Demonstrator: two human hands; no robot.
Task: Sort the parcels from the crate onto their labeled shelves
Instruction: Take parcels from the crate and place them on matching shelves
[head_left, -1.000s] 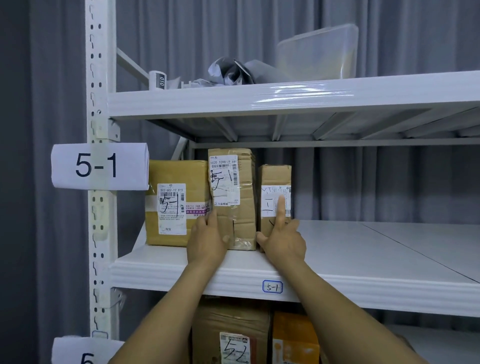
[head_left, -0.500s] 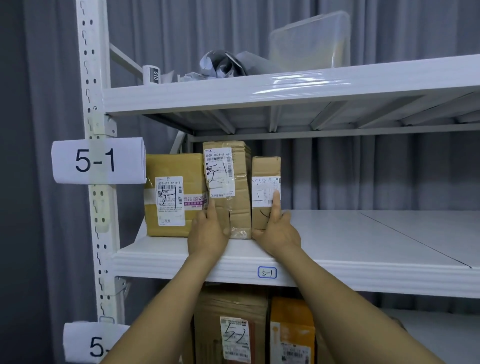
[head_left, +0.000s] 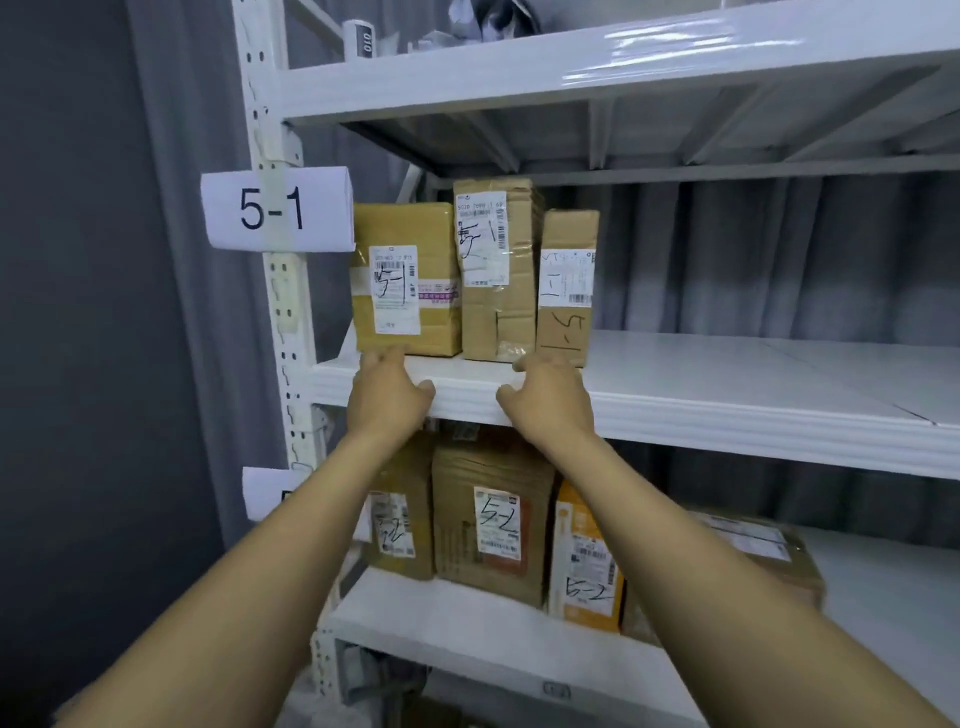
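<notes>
Left hand (head_left: 387, 397) loose, empty | right hand (head_left: 550, 400) loose, empty | both at 5-1 shelf (head_left: 727, 410) front edge

1. Both hands are motion-blurred; the left hand's (head_left: 387, 397) fingertips smear just under the widest parcel (head_left: 406, 279).
2. The right hand (head_left: 548, 400) covers the shelf edge (head_left: 727, 415) beneath its fingers.
3. Below the fingers, the forearms hide parts of the lower parcels (head_left: 493, 519).
4. A lower paper tag (head_left: 262, 491) is partly covered.
</notes>
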